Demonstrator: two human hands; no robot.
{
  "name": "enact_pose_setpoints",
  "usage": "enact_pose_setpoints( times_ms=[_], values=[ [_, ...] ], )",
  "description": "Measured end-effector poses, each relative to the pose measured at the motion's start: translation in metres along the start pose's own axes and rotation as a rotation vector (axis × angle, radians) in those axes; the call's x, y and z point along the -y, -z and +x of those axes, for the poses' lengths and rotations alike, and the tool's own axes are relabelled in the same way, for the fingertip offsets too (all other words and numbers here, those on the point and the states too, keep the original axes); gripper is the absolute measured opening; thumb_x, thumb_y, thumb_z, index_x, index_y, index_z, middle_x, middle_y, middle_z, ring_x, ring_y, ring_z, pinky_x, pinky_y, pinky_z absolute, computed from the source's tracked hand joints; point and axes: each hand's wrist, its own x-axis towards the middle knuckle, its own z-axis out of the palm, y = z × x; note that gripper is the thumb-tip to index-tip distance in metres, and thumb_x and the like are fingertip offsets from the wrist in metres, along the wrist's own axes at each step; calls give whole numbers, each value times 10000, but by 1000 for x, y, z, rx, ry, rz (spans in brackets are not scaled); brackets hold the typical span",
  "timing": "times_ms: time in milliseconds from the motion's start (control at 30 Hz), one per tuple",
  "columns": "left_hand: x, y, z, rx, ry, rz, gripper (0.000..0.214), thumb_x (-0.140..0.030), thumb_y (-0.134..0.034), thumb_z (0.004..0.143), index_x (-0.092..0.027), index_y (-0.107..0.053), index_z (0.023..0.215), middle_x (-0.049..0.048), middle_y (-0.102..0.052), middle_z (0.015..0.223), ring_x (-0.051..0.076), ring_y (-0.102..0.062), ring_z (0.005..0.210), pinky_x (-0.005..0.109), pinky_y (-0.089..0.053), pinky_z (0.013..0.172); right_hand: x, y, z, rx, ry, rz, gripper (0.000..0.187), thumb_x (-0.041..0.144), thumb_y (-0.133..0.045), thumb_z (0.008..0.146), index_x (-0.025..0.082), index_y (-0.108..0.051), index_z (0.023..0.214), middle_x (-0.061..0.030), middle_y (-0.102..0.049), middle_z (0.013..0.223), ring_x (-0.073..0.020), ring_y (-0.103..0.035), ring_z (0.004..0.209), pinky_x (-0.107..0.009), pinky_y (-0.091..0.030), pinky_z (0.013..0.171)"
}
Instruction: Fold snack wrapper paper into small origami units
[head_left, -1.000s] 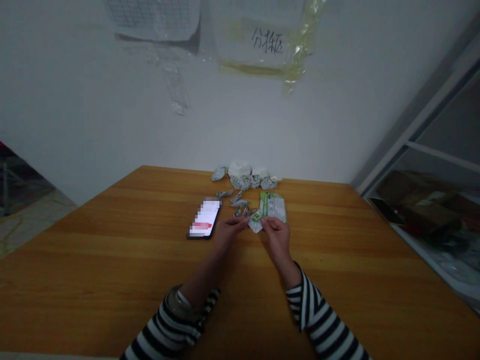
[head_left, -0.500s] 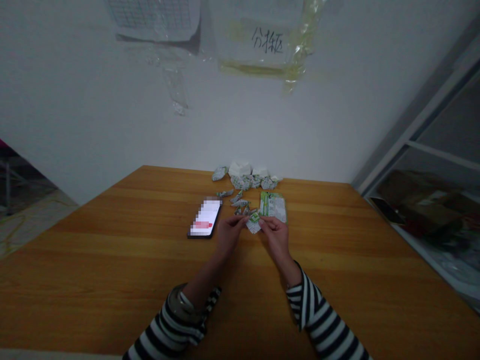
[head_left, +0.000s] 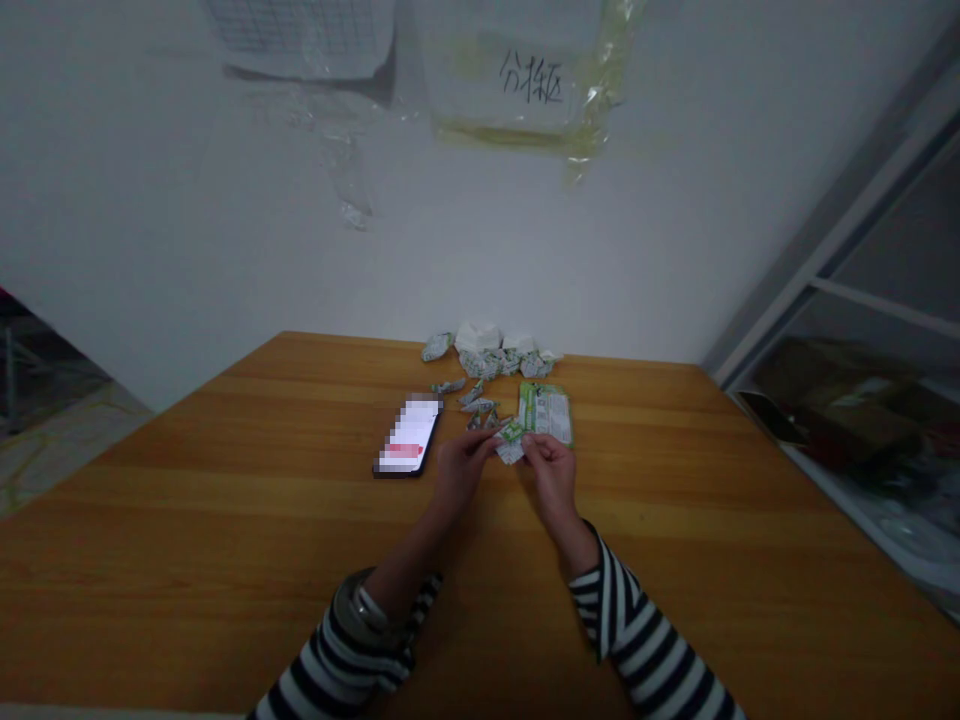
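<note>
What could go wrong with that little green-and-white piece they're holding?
The piece looks thin, and the left hand and right hand both pinch it, so it might tear if they pull apart. The phone lies beside the left hand, which could bump it. The small bits just beyond the hands might get knocked about.

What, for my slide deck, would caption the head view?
Left hand and right hand hold a small printed packet over a wooden table, phone nearby.
</note>
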Motion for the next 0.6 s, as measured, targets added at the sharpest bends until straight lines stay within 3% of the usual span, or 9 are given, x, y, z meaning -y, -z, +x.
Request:
enact_pose_setpoints(
  times_ms=[433, 600],
  values=[
    [5, -3, 0, -111, 213, -220, 317, -388, -784, 644, -123, -770, 819, 70, -765, 782, 217, -697, 730, 311, -550, 709, 4, -8, -8, 21, 97, -68, 190, 365, -710, 757, 178, -710, 793, -65, -761, 825, -207, -697, 749, -305, -536, 684],
    [9, -4, -1, -92, 220, -314, 418, -410, -798, 627, -115, -763, 921, 91, -766, 869, 211, -695, 754, 301, -544, 710, 4, -12, -11, -2, 90, -58, 204, 335, -701, 768, 162, -726, 875, -73, -766, 853, -211, -710, 755, -316, -552, 698]
  ],
)
